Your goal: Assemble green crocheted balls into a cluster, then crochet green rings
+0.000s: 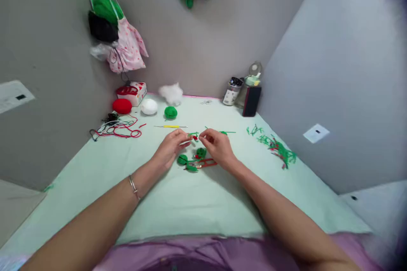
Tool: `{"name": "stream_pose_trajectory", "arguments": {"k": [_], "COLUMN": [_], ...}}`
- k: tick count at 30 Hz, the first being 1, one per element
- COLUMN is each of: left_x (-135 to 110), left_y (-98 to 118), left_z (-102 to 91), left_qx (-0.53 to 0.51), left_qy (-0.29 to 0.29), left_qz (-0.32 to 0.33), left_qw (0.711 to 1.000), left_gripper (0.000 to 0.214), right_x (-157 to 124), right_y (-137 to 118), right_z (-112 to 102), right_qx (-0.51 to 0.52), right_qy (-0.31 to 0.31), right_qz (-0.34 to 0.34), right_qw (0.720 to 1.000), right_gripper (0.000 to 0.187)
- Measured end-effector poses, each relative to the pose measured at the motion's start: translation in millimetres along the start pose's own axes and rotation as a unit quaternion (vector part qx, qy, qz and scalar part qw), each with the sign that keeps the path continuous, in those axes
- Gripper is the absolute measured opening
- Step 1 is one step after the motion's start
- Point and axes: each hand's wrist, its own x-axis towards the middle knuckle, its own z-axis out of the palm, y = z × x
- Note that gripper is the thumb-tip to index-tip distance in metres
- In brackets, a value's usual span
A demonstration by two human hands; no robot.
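Note:
My left hand (170,147) pinches a small red and green yarn piece (195,138) over the middle of the table. Close on its right, my right hand (218,146) has thumb and fingertips together beside that piece; whether a strand is between them is too small to tell. Below the hands lie small green yarn pieces (182,160), some with red on them, and red-handled scissors (208,162). A yellow-handled crochet hook (171,126) rests just beyond my left hand.
Behind stand a green yarn ball (171,113), a white ball (149,107) and a red ball (122,106). Loose red cords (127,129) lie left, green yarn scraps (280,150) right. A dark phone-like slab (252,101) leans by a pen holder (232,93).

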Motion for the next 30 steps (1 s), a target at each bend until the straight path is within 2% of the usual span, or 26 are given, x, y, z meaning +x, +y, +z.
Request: {"name": "stream_pose_trajectory", "arguments": {"k": [2,5,11,14,17,20,26,30], "left_x": [1.1,1.9,-1.1,-2.1,-1.4,-0.7,-6.8,-6.7], "left_y": [1.0,2.8,7.9,7.4,4.0,0.9,-0.5,2.3], "left_z": [0.4,1.6,6.5,6.4,3.8,2.5,9.9,9.1], "left_qx": [-0.008,-0.026,-0.076,-0.063,0.021,0.150,0.300,0.350], "left_qy": [0.035,0.052,0.000,-0.025,-0.031,-0.046,-0.084,-0.062], "left_qz": [-0.014,-0.021,0.001,0.007,0.007,0.015,0.056,0.121], "left_qw": [0.999,0.998,0.997,0.998,0.999,0.988,0.948,0.927], "left_gripper": [0.015,0.012,0.011,0.012,0.018,0.024,0.023,0.020], "right_x": [0.1,0.3,0.2,-0.4,-1.3,-1.8,0.5,2.7], "right_y": [-2.2,-4.1,-3.9,-6.8,-11.5,-13.7,-7.1,-5.0], "right_z": [-3.1,-5.2,-3.9,-4.8,-6.4,-7.1,-8.1,-9.9], "right_qx": [0.007,0.010,0.016,0.034,0.054,0.052,0.055,0.071], "right_qy": [0.002,0.006,0.010,0.009,0.009,0.013,0.011,0.007], "right_qz": [-0.001,-0.001,0.022,0.029,0.012,-0.014,0.041,0.063], "right_qw": [1.000,1.000,1.000,0.999,0.998,0.998,0.998,0.995], "right_gripper": [0.012,0.011,0.010,0.011,0.011,0.011,0.011,0.013]}}
